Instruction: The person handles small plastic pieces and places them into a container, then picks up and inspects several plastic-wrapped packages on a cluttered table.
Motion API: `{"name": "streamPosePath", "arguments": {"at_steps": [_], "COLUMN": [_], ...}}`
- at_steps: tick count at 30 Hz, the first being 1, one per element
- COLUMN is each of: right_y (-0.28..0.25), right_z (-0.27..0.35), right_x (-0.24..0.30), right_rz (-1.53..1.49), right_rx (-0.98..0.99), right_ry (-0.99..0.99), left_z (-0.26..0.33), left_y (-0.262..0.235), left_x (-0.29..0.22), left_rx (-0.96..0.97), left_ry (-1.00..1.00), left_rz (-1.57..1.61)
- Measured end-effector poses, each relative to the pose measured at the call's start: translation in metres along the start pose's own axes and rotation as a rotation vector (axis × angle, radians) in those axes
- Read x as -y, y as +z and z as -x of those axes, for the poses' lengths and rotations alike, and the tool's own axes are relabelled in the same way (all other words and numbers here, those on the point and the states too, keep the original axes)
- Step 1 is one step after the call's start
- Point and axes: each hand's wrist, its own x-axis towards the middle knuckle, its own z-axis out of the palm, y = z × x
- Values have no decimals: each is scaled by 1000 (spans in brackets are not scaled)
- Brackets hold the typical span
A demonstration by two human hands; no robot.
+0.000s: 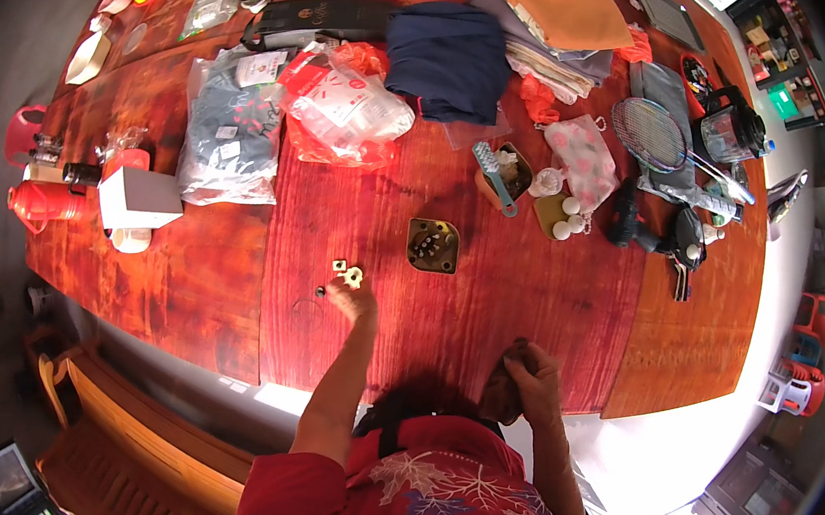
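My left hand (349,299) is down at the red-brown table (309,230), its fingers drawn together beside small yellow-green pieces (352,277). Whatever its fingertips hold, if anything, is too small to make out. A small dark bit (320,291) lies just left of those fingertips. My right hand (537,370) is closed on a dark brown, soft-looking pouch (500,397) at the table's near edge, close to my body. Further forward, right of my left hand, stands a squarish open tin (432,245) with several small pieces inside.
Bagged clothes (227,141), a plastic-wrapped package (341,104) and folded dark blue cloth (445,58) line the far side. To the right are a blue brush (496,178), a badminton racket (650,135) and a blender jug (729,134). At left, a white box (139,198) stands near a red kettle (45,204).
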Motion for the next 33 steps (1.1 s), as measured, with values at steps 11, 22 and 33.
{"name": "streamPosePath", "arguments": {"at_steps": [11, 22, 33], "right_y": [6, 20, 35], "right_z": [-10, 0, 53], "right_x": [-15, -12, -11], "right_rz": [-31, 317, 652], "right_rx": [-127, -227, -446], "right_ry": [-46, -322, -248], "left_z": [-71, 144, 238], "left_y": [-71, 46, 57], "left_x": [21, -91, -150], "left_rx": [133, 924, 1139], "left_ry": [-110, -773, -920], "left_rz": [-141, -632, -303]}}
